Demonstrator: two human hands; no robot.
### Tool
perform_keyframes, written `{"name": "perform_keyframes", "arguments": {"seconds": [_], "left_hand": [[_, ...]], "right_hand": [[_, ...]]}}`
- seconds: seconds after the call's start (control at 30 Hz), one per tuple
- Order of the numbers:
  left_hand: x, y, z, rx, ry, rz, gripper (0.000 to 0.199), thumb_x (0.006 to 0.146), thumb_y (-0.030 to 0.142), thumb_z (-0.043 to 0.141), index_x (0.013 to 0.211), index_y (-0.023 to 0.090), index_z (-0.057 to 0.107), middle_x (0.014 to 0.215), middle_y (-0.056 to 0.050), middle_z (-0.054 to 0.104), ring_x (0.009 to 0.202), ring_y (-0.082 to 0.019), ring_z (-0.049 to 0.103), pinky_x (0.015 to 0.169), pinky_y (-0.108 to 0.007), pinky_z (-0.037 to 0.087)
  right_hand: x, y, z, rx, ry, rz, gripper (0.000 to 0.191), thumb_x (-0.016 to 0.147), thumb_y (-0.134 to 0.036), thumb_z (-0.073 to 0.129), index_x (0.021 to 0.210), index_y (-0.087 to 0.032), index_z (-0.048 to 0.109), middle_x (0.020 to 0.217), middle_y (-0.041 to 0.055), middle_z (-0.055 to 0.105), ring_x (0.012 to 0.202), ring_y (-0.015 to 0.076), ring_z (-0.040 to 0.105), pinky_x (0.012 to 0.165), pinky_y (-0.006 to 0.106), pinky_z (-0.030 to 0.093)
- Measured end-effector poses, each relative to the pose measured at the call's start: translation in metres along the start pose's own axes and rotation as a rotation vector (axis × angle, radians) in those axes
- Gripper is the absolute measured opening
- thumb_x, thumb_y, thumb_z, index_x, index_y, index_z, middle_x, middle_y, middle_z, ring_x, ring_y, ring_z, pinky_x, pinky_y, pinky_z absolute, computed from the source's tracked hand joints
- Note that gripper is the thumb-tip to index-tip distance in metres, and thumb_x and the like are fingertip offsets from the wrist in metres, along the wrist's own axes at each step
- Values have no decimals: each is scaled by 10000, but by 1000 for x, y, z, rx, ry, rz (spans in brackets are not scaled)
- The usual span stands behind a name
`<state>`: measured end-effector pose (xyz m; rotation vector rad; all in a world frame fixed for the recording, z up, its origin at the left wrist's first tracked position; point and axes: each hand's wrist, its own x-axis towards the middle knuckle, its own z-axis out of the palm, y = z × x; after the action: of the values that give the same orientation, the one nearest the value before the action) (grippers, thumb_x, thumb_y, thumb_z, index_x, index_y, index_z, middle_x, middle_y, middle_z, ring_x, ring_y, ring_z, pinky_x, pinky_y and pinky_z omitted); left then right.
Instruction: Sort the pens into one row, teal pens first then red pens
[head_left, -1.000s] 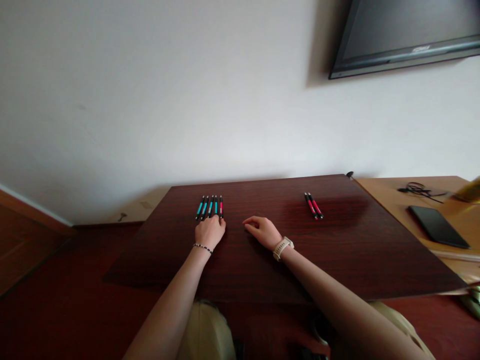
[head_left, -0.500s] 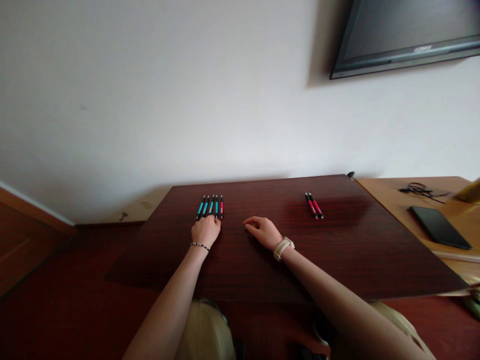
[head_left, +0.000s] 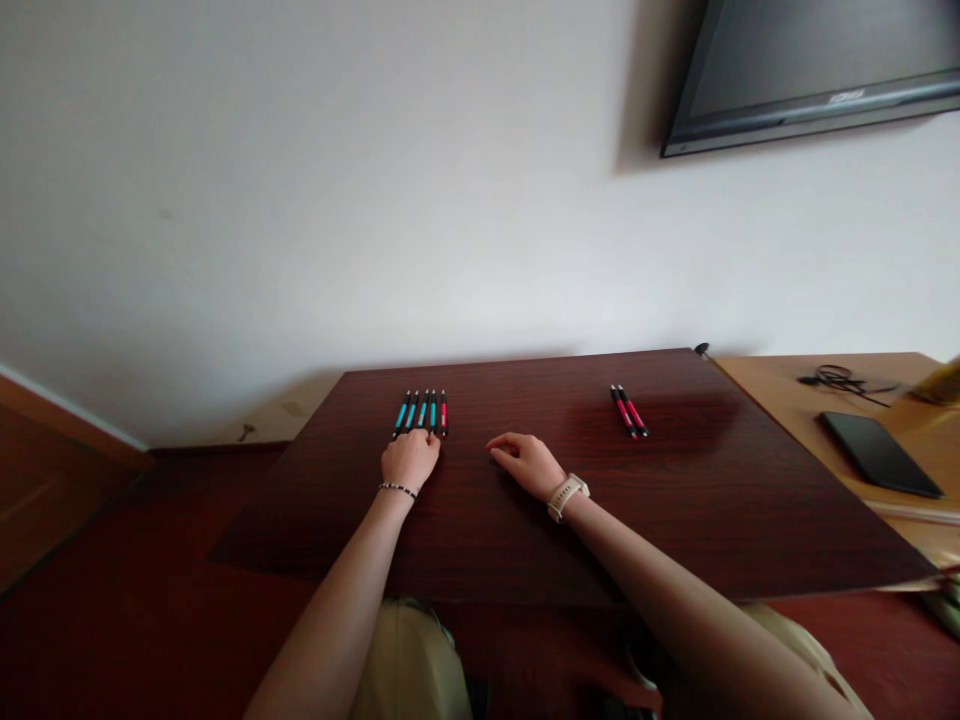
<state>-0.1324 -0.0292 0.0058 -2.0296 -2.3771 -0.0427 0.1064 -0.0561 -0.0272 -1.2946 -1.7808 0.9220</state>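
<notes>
Several blue pens [head_left: 412,410] lie side by side on the dark wooden table [head_left: 525,390], with one pink pen [head_left: 443,412] at the right end of their row. My left hand [head_left: 411,458] is at the near ends of these pens, its fingers curled under; what they hold, if anything, is hidden. Between the two pen groups, my right hand [head_left: 527,464] rests on the table with fingers loosely bent and the thumb apart, holding nothing. Farther right lie two pink pens [head_left: 628,411], nearly parallel and close together.
On the lighter table [head_left: 772,385] at the right are a black tablet-like object [head_left: 879,454] and a coiled black cable [head_left: 840,379]. A screen [head_left: 825,60] hangs on the wall at the upper right. A small dark object [head_left: 702,349] sits at the table's back right corner.
My left hand has shifted very slightly to the left. My right hand and the pens look unchanged.
</notes>
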Motion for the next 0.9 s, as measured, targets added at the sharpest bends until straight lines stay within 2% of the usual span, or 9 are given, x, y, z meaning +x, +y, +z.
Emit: {"name": "perform_keyframes", "arguments": {"seconds": [0.23,0.67,0.9], "left_hand": [[2,0,3,-13,13,-22,434,983,382,416,977,198,809,1035,-194,788,983,-363,756,835,-428,570],[-2,1,1,-16,-11,-46,435,979,359,408,1027,184,804,1080,-194,784,1006,-365,751,848,-436,574],[-5,4,6,-13,11,25,583,1008,599,375,951,206,802,995,-176,790,952,-355,757,837,-434,568]], "right_hand": [[0,-2,0,-11,-3,-1,246,943,-332,631,1052,-208,814,818,24,775,733,181,685,701,276,490],[1,-2,0,10,-18,8,245,942,-329,639,1060,-201,812,872,37,790,766,184,698,735,279,505],[1,-3,1,-17,-11,12,254,946,-340,628,1063,-206,809,818,26,772,731,180,685,689,273,484]]}}
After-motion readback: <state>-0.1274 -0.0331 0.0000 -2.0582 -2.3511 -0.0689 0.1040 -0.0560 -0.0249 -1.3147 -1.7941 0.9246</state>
